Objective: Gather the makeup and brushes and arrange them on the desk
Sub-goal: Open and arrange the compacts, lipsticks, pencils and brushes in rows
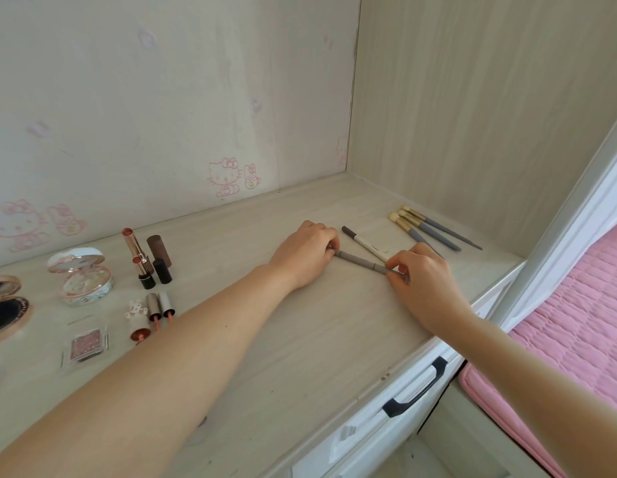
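A thin grey pencil (360,261) lies slantwise on the counter (300,346), near its back right part. The left hand (305,255) pinches the far-left end of it with curled fingertips, and the right hand (424,281) pinches the near-right end in the same way. So each grip is closed on one end, and the middle of the pencil stays visible between them. Both tips of the pencil are hidden under the fingers, and I cannot tell if a cap is on or off.

Just behind lies a white pencil (367,244) with a dark end. Its near end goes behind the right hand. Further right, three brushes (429,231) with grey handles and pale heads lie side by side.

On the left side, well apart from the hands, are several lipsticks (138,257), a round compact (81,276) and a square eyeshadow (86,346). One more open compact (4,305) is cut off by the left edge. The left forearm crosses the counter in front of these things. Below the counter edge is a black drawer handle (417,391), and at the right a pink bed cover (576,305).
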The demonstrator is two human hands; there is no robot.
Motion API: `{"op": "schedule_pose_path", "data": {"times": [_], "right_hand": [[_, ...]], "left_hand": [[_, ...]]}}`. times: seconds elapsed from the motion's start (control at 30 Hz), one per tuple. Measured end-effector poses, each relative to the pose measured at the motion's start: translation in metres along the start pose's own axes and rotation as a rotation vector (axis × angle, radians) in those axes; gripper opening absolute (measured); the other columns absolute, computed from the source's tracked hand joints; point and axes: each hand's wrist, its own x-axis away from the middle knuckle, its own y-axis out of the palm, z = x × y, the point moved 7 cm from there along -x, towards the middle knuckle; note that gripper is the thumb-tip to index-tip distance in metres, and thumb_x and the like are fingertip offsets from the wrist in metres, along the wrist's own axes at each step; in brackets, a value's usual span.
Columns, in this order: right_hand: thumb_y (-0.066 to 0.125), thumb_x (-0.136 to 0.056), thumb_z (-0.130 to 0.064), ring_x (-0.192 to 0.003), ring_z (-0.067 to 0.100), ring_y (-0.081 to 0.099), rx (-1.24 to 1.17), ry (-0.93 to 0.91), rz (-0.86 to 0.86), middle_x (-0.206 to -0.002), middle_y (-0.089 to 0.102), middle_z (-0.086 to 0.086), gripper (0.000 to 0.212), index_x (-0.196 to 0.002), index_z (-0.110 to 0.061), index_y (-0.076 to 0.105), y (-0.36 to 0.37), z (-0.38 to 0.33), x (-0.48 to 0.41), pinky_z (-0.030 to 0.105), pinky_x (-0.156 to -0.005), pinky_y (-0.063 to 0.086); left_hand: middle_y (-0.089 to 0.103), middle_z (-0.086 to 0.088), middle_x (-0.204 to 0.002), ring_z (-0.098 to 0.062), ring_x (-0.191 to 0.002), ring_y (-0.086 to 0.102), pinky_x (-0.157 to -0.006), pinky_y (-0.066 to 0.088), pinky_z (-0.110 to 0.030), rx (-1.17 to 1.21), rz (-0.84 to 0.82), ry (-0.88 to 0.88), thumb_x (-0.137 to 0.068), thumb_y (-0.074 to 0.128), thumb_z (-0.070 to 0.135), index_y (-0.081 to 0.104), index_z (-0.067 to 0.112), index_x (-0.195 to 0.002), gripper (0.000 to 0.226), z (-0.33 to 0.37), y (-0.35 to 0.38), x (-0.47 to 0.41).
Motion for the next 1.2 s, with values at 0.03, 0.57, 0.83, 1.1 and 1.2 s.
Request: {"op": "schedule_pose_path", "data": {"times": [0.03,0.57,0.83,1.1,1.2], "right_hand": [[0.058,-0.092,-0.014,-0.082,0.015,0.051,-0.001,0.0,-0.005,-0.098,0.048,-0.001,0.017,-0.106,-0.01,0.067,0.0,0.0,0.0,0.02,-0.075,0.038],[0.061,-0.09,-0.011,-0.075,0.013,0.056,-0.134,-0.184,0.006,-0.083,0.061,-0.002,0.008,-0.092,-0.016,0.067,-0.024,-0.066,0.041,0.017,-0.065,0.045],[0.067,-0.086,-0.021,-0.071,0.003,0.057,-0.211,-0.307,-0.033,-0.077,0.059,-0.011,0.002,-0.087,-0.019,0.067,-0.028,-0.131,0.074,0.021,-0.066,0.051],[0.063,-0.088,-0.027,-0.072,0.003,0.055,-0.224,-0.401,-0.094,-0.077,0.056,-0.016,0.003,-0.088,-0.025,0.065,-0.015,-0.196,0.101,0.017,-0.067,0.047],[0.061,-0.088,-0.019,-0.074,0.007,0.055,-0.212,-0.467,-0.117,-0.08,0.056,-0.015,0.009,-0.093,-0.024,0.067,-0.004,-0.221,0.11,0.022,-0.067,0.049]], "left_hand": [[0.061,-0.002,-0.107,-0.019,-0.112,0.044,-0.092,0.041,-0.036,-0.001,-0.003,0.006,-0.094,0.051,0.013,0.063,0.013,-0.102,0.014,0.0,-0.002,0.002],[0.063,0.014,-0.095,-0.005,-0.101,0.048,-0.091,0.041,-0.028,0.043,0.002,0.031,-0.09,0.061,0.019,0.068,0.025,-0.1,0.013,-0.013,-0.072,0.102],[0.06,0.02,-0.093,0.005,-0.098,0.048,-0.087,0.036,-0.014,0.146,0.107,-0.09,-0.088,0.065,0.02,0.063,0.027,-0.091,0.008,-0.028,-0.126,0.188],[0.072,0.0,-0.094,-0.008,-0.094,0.065,-0.087,0.048,-0.022,0.553,0.18,-0.338,-0.086,0.067,0.009,0.064,0.015,-0.092,0.009,-0.061,-0.159,0.271],[0.072,-0.013,-0.095,-0.019,-0.089,0.068,-0.081,0.055,-0.024,0.714,0.223,-0.416,-0.088,0.063,0.002,0.061,0.006,-0.094,0.008,-0.072,-0.168,0.3]]}}
